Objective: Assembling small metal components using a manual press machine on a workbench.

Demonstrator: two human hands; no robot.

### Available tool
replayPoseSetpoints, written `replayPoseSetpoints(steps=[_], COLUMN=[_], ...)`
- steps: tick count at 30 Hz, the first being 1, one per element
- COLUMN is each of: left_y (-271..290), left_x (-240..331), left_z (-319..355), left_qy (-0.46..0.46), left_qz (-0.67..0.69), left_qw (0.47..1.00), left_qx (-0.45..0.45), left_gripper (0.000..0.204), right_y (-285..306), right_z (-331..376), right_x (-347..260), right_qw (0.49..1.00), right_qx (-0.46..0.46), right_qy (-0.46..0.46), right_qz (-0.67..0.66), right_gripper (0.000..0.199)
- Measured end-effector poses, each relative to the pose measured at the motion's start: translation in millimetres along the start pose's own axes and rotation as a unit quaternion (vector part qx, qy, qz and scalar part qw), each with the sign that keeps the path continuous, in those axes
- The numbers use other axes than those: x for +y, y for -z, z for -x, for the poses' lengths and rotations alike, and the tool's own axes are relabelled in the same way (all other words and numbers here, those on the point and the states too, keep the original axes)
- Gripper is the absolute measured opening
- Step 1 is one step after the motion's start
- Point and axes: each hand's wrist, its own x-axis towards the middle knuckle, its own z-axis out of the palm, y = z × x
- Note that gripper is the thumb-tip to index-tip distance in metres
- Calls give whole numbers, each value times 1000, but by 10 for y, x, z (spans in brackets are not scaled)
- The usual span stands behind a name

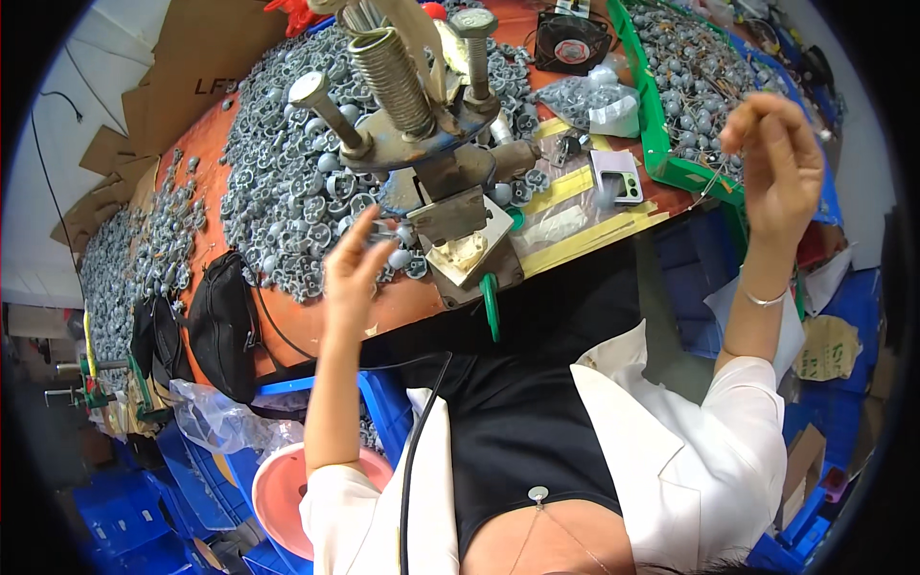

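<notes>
My left hand (353, 273) reaches up to the base of a metal hand press (436, 158) and pinches a small round grey plastic part (400, 257) beside the press's die block (467, 251). A big heap of the same grey parts (287, 172) lies behind and to the left of it. My right hand (778, 158) is raised at the right, fingers closed on a thin metal wire (717, 182) that hangs over the near corner of a green tray (659, 144) full of grey parts with wires.
The orange table (297, 326) also carries a phone (618, 177), a small fan (572, 43), a bag of parts (599, 101) and yellow tape strips. A black bag (222, 326) hangs at its edge. Blue crates (134, 517) and a pink bowl (283, 494) stand below.
</notes>
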Motion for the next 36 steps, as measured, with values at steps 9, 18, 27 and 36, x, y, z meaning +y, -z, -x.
replayPoseSetpoints(steps=[9, 18, 27, 36], left_y=[-716, 226, 1612, 974], left_x=[-218, 95, -22, 23], left_z=[21, -390, -1491, -878], left_qy=[-282, -359, -190, -193], left_qz=[-364, -422, -621, -164], left_qw=[887, 826, 758, 942], left_qx=[-34, 104, 58, 222], left_gripper=[24, 37, 20, 28], right_y=[-736, -668, -999, -1317], right_z=[555, 547, 714, 983], right_x=[34, 86, 153, 483], right_qw=[983, 977, 942, 858], right_qx=[-87, -164, -128, -72], right_qy=[-158, -107, -256, -468], right_qz=[-41, 84, -175, -196], right_gripper=[10, 10, 10, 5])
